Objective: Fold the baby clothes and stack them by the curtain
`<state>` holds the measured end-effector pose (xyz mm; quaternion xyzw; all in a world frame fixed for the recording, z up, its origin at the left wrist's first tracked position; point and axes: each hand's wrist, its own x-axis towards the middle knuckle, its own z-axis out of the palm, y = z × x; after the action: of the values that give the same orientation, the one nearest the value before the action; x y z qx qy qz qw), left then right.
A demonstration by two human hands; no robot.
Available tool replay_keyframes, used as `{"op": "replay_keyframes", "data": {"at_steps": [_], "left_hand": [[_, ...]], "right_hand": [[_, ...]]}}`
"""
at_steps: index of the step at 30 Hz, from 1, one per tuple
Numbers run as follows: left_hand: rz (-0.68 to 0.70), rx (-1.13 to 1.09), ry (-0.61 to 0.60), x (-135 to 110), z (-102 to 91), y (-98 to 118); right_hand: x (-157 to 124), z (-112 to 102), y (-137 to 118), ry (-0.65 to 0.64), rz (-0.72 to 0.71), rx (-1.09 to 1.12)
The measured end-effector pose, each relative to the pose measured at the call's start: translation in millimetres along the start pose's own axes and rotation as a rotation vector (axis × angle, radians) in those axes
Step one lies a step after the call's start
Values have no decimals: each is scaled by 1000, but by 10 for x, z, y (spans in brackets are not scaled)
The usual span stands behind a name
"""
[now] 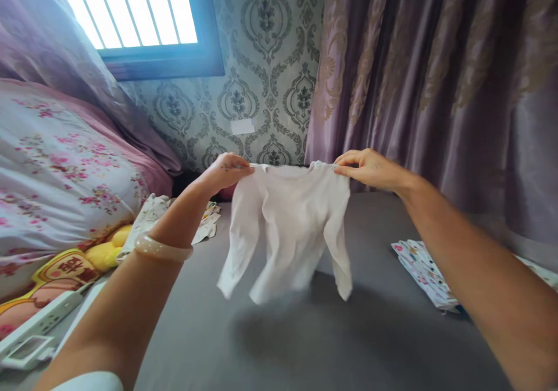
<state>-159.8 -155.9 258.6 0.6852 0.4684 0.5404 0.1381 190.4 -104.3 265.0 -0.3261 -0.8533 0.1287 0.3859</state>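
A small white long-sleeved shirt [296, 216] hangs in the air between my two hands, neckline up and sleeves dangling. My left hand [229, 169] pinches its left shoulder, and my right hand [364, 167] pinches the opposite shoulder. The lower hem is blurred and hangs above the grey bed sheet [187, 333], on which its shadow falls. To the right, partly behind my right forearm, lies a folded stack of patterned cloth [429, 272].
At the left are a floral quilt [78, 170], a yellow plush item [100, 254], a white power strip [47, 318] and crumpled light clothes [150, 214]. Purple curtains [392, 89] hang at the right. Behind stands a patterned wall [265, 42] with a barred window [135, 7].
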Motion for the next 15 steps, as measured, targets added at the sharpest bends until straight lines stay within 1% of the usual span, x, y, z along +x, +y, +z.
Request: {"op": "replay_keyframes", "data": {"at_steps": [3, 4, 6, 7, 9, 11, 13, 14, 15], "left_hand": [[-67, -251, -237, -19, 40, 19], [-77, -275, -268, -24, 36, 14], [-102, -231, -289, -28, 18, -14], [-120, -210, -303, -29, 11, -34], [-138, -258, -312, -29, 6, -72], [-120, -335, -271, -27, 20, -95], [-100, -316, -189, -24, 40, -101], [-104, -287, -177, -25, 48, -99], [-113, -275, -191, -29, 53, -97]], "right_hand": [[-6, 59, -26, 39, 19, 29], [-15, 63, -28, 64, 30, 35], [-32, 50, -19, 77, 30, 47], [-40, 39, -9, 52, 20, 60], [-49, 18, 17, -28, 8, 94], [-48, 11, 40, -86, 27, 108], [-35, 17, 53, -71, 47, 88], [-28, 21, 57, -64, 46, 83], [-19, 24, 59, -64, 38, 88]]}}
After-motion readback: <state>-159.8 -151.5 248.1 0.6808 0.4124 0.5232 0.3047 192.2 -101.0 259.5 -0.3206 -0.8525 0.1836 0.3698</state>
